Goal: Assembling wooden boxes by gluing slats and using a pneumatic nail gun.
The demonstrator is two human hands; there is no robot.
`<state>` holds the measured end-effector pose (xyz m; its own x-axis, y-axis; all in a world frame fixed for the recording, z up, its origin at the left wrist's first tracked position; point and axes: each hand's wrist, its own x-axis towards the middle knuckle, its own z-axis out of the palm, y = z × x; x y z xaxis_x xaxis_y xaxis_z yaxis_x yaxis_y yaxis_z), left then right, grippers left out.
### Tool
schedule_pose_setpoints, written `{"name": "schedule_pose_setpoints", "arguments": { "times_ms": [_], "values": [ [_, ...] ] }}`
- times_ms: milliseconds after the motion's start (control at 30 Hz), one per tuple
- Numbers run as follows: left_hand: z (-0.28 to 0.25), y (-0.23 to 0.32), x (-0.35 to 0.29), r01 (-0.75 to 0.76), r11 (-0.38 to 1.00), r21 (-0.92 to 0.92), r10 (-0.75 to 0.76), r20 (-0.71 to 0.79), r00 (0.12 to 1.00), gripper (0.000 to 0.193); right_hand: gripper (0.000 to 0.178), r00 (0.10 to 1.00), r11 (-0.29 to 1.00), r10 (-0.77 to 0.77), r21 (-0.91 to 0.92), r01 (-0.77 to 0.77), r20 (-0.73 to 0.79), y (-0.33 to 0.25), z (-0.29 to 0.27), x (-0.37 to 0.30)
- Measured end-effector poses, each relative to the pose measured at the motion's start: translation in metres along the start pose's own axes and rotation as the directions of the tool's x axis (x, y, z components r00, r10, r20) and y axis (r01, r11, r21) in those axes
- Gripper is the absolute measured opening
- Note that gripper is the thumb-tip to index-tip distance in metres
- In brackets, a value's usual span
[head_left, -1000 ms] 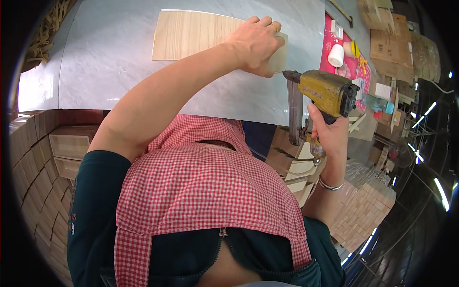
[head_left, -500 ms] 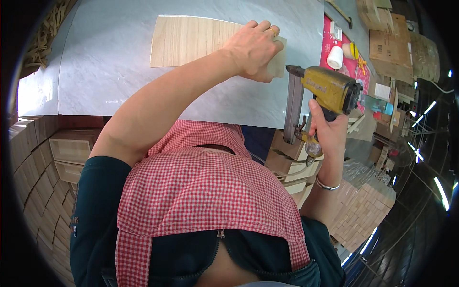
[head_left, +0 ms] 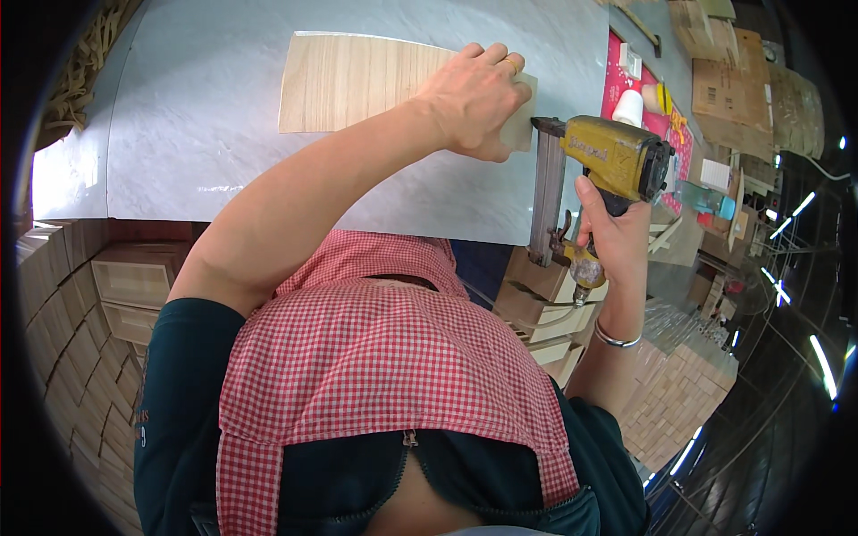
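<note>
A light wooden panel with straight grain lies on the grey marble-patterned table. My left hand is closed over its right part, with the thumb at the near edge and the fingers at the far edge. That hand hides part of the panel. To the right, my right hand is wrapped round the handle of a yellow and black air nail gun. The gun's nose points left, close to the panel's right end; I cannot tell whether they touch. Its long grey magazine hangs toward the table's near edge.
On a red mat at the right are a white cup and a yellow-rimmed roll. A hammer lies beyond. Stacked wooden boxes stand below left, cardboard boxes at far right. Table top extends left of the panel.
The nail gun has risen slightly and its nose has come a little nearer the panel's right end. The panel and my left hand sit slightly lower in view, with the grip unchanged.
</note>
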<state>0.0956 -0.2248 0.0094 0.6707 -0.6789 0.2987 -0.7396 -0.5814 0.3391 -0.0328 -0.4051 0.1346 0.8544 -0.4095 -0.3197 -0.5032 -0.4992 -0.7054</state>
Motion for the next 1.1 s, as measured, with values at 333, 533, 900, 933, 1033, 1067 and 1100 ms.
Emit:
{"name": "schedule_pose_setpoints", "arguments": {
  "times_ms": [333, 533, 900, 933, 1033, 1067, 1100],
  "values": [
    [0.002, 0.0, -0.003, 0.026, 0.999, -0.043, -0.027, -0.019, 0.999, 0.053, 0.026, 0.994, 0.992, 0.052, -0.122, -0.04, 0.097, -0.022, -0.018, 0.021],
    [-0.002, 0.002, -0.003, 0.063, 0.998, -0.023, -0.063, 0.002, 0.998, 0.057, 0.026, 0.996, 0.991, -0.04, -0.125, 0.049, 0.077, -0.033, -0.011, 0.044],
    [-0.005, 0.001, -0.003, 0.064, 0.997, -0.04, -0.063, 0.028, 0.998, 0.059, 0.025, 0.994, 0.984, -0.052, -0.167, 0.067, 0.096, -0.045, -0.007, 0.058],
    [-0.005, 0.001, -0.004, 0.063, 0.997, -0.041, -0.063, 0.021, 0.998, 0.059, 0.025, 0.994, 0.982, -0.046, -0.178, 0.064, 0.102, -0.046, -0.007, 0.058],
    [-0.005, 0.001, -0.002, 0.063, 0.997, -0.041, -0.062, 0.028, 0.998, 0.06, 0.025, 0.991, 0.982, -0.054, -0.175, 0.075, 0.121, -0.044, -0.009, 0.062],
    [-0.005, 0.0, -0.002, 0.064, 0.997, -0.041, -0.063, 0.03, 0.998, 0.06, 0.026, 0.99, 0.981, -0.06, -0.174, 0.082, 0.13, -0.044, -0.01, 0.063],
    [-0.004, 0.0, -0.001, 0.064, 0.997, -0.04, -0.063, 0.032, 0.998, 0.06, 0.026, 0.988, 0.981, -0.066, -0.173, 0.09, 0.14, -0.044, -0.012, 0.065]
  ]
}}
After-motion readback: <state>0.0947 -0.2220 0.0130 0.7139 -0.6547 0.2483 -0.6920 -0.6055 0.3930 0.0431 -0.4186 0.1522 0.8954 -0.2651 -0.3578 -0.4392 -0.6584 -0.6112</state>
